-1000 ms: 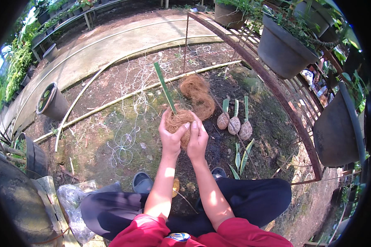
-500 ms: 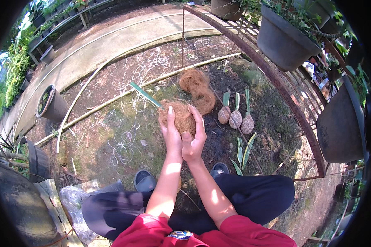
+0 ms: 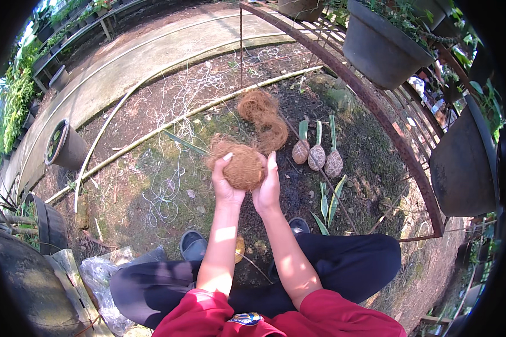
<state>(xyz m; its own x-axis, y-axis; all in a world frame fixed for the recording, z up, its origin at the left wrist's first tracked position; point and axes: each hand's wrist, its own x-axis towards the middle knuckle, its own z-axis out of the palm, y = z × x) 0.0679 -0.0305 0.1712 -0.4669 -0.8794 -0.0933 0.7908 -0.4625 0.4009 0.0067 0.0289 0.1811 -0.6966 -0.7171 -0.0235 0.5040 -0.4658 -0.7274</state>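
In the head view, both hands are curled into a half-open cup around one fibre ball point(image 3: 243, 167). The left hand point(image 3: 227, 182) bears on its left and lower side, a nailed fingertip showing on the near face. The right hand point(image 3: 268, 188) lies flatter against the right side, its fingers nearly straight and pointing away from the body. The grip is about as wide as the ball.

The ball sits between the palms and reaches beyond them at the upper left, where a green leaf point(image 3: 184, 142) sticks out at a slant over the soil point(image 3: 129, 185). The heels of the hands are close together; the bare forearms rise from the lower edge and draw together toward the wrists.

Just beyond the hands, a brown fibre heap point(image 3: 269, 123) lies on the soil. To its right stand three wrapped balls point(image 3: 316, 158) in a row, each with a leaf stub upright. Nearer the person are some cut leaves point(image 3: 331, 203). Tangled white string point(image 3: 164, 203) spreads left of the hands, up to and past the pole point(image 3: 202, 108) near the soil's far edge. A clear bag point(image 3: 99, 279) lies at the soil's near left corner.
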